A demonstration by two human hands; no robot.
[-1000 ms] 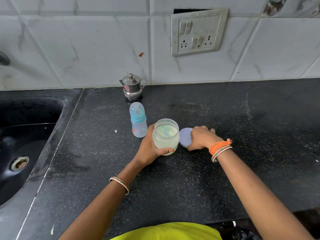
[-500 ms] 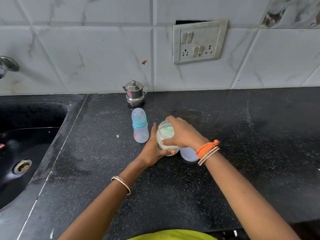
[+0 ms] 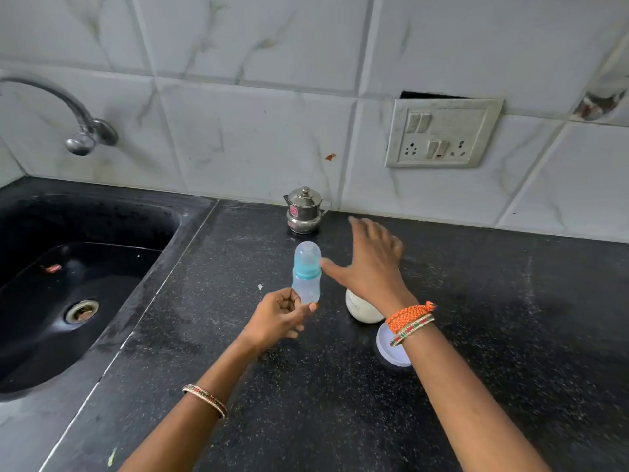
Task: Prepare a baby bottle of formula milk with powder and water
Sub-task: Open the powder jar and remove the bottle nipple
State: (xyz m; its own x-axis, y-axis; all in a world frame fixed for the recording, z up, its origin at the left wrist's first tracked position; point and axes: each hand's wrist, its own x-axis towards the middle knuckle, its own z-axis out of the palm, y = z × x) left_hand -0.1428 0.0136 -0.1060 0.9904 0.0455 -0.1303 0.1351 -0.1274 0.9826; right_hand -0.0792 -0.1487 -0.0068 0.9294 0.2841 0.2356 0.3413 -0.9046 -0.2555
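A small baby bottle (image 3: 306, 272) with a blue collar and a clear cap stands upright on the black counter (image 3: 476, 335). My left hand (image 3: 277, 318) grips its base with thumb and fingers. My right hand (image 3: 369, 264) hovers open just right of the bottle's top, fingers spread, holding nothing. The glass jar of pale powder (image 3: 360, 310) stands under my right wrist, mostly hidden by it. Its lilac lid (image 3: 391, 349) lies flat on the counter in front of the jar.
A small steel pot with a lid (image 3: 304, 211) stands by the tiled wall behind the bottle. A black sink (image 3: 68, 284) with a tap (image 3: 80, 131) lies to the left. A switch and socket plate (image 3: 442, 134) is on the wall.
My left hand let go of the jar and took hold of the bottle's base. My right hand left the jar's mouth and rose open beside the bottle's top. The view tilted up.
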